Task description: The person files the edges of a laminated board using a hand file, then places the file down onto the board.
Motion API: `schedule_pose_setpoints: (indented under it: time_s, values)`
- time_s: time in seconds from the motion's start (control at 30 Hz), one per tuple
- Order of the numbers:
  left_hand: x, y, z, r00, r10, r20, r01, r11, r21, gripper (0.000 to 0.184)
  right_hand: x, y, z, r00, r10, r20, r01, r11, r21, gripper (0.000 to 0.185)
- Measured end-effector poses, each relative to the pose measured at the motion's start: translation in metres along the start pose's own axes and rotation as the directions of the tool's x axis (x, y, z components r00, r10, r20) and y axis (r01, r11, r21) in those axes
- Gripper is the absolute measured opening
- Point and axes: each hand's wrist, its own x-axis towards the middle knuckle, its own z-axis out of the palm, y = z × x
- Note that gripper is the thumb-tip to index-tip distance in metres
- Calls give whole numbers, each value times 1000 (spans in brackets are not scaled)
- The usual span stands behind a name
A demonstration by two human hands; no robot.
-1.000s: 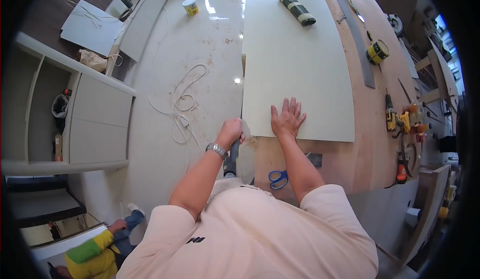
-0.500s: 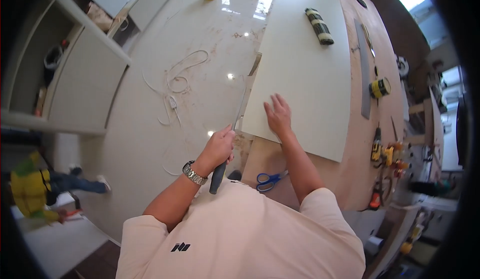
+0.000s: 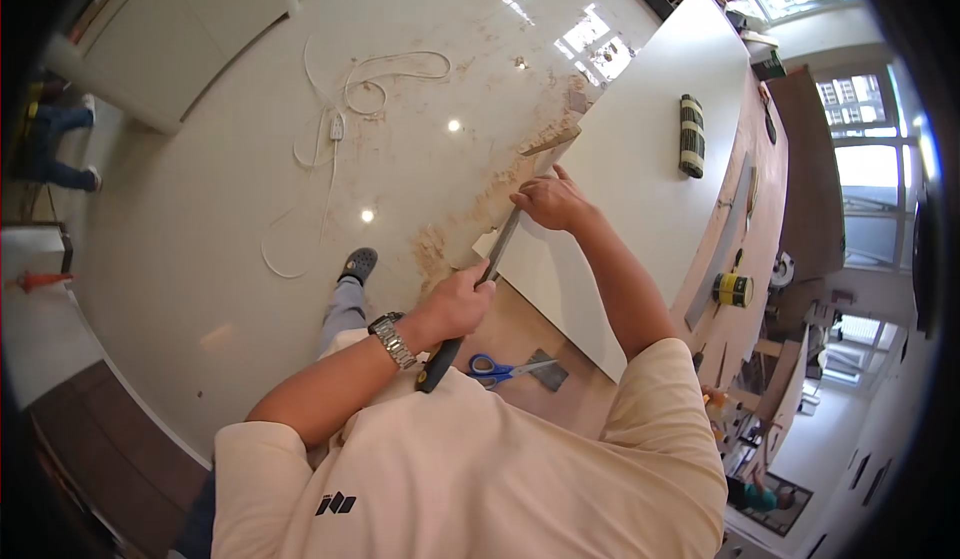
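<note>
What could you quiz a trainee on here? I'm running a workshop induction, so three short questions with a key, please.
1. Which hand is nearer the black handle of the long tool?
2. True or false: the right hand holds the blue-handled scissors.
3. Which of these lies on the pale panel?
A) power strip
B) striped roll
C) shoe

Key:
1. The left hand.
2. False; neither hand holds the blue-handled scissors.
3. B.
</note>
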Motion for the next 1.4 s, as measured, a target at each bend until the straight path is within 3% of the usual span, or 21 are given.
schedule_pose_setpoints:
  time_s: [0.03,0.17,0.23,0.5,0.73,0.87,0.93,0.97,1.03,1.17,1.23,1.4]
  values:
    - [-6,7,-3,996,-76,40,78,994,-74,52,-1,-1,-3,1000,-17,4,17,1000,-17,50]
    - [-13,5,-6,1000,-6,-16,5,999,-49,52,-4,-7,-11,998,-69,-3,69,996,-55,48]
    - [-7,-2,-3,999,27,-46,-25,999,43,53,4,-9,-11,994,-95,55,101,985,-138,48]
    - [1,-4,-13,999,-48,1,48,996,-77,53,46,-16,-4,924,-94,370,228,913,-338,45]
    - [40,-30,-10,1000,-26,-2,26,998,-62,48,80,0,27,881,-63,469,269,882,-387,36]
    - [39,-43,-14,992,104,-74,-107,993,-42,50,100,1,9,831,-17,555,373,758,-535,38]
    - [16,-18,-38,980,174,-100,-173,985,27,48,71,-24,-40,884,-7,467,222,886,-408,39]
    - [10,-11,-44,982,165,-90,-168,985,-27,48,64,-33,-64,914,7,405,143,930,-338,40]
    - [0,-3,-49,988,139,-64,-147,980,-138,48,54,-36,-72,931,1,365,125,939,-321,44]
    - [-8,-3,-36,990,133,-54,-135,990,-36,50,43,-31,-57,927,-26,373,143,947,-288,49]
    - [-8,-5,-25,992,120,-47,-122,992,-44,50,38,-29,-55,924,37,380,75,958,-276,49]
    - [3,-7,-2,963,245,-108,-250,968,-32,48,23,-10,-49,957,1,289,76,964,-255,50]
